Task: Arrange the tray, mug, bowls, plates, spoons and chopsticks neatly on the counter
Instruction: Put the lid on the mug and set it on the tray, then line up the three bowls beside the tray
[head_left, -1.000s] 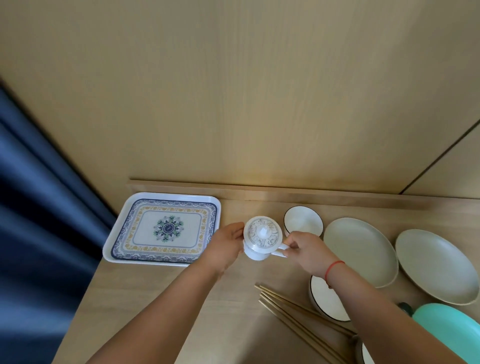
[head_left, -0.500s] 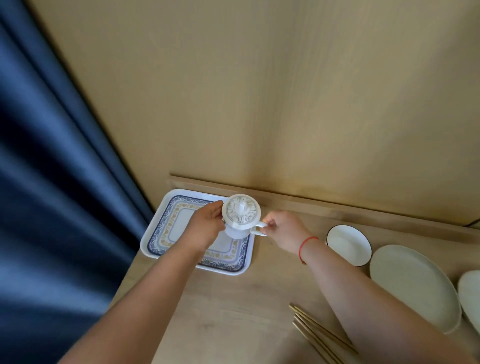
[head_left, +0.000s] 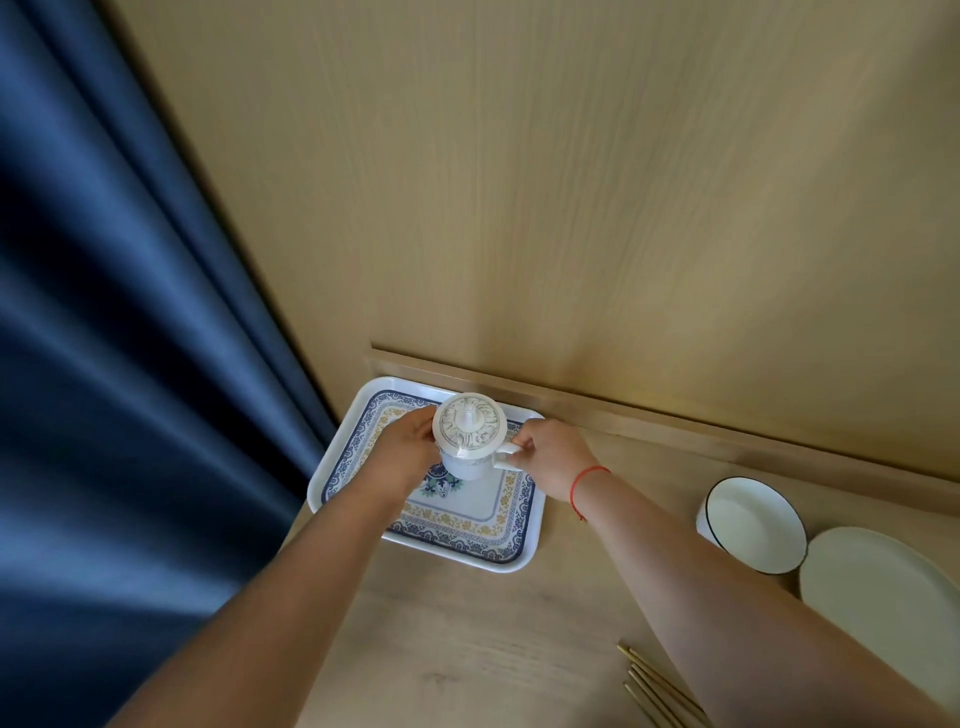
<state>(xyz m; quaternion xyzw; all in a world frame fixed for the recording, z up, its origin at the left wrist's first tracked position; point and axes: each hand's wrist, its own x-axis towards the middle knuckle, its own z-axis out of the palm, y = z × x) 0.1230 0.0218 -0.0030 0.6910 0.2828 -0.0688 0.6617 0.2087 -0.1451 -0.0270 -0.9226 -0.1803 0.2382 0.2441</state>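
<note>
A white lidded mug (head_left: 469, 435) with a grey pattern is over the middle of the patterned blue-and-yellow tray (head_left: 457, 525) at the counter's left end. My left hand (head_left: 408, 449) wraps its body from the left. My right hand (head_left: 553, 457) pinches its handle from the right. Whether the mug's base touches the tray I cannot tell. A white black-rimmed bowl (head_left: 753, 525) stands to the right, with a cream plate (head_left: 883, 597) beside it. Wooden chopsticks (head_left: 660, 691) lie at the bottom, partly under my right forearm.
A dark blue curtain (head_left: 130, 364) hangs along the counter's left edge, close to the tray. A wooden wall panel with a low ledge (head_left: 649, 421) runs behind the counter. Bare wood lies between the tray and the bowl.
Both hands carried the mug leftward from the bare counter to above the tray's middle. My view swung left, so the far plates and the teal object left the frame.
</note>
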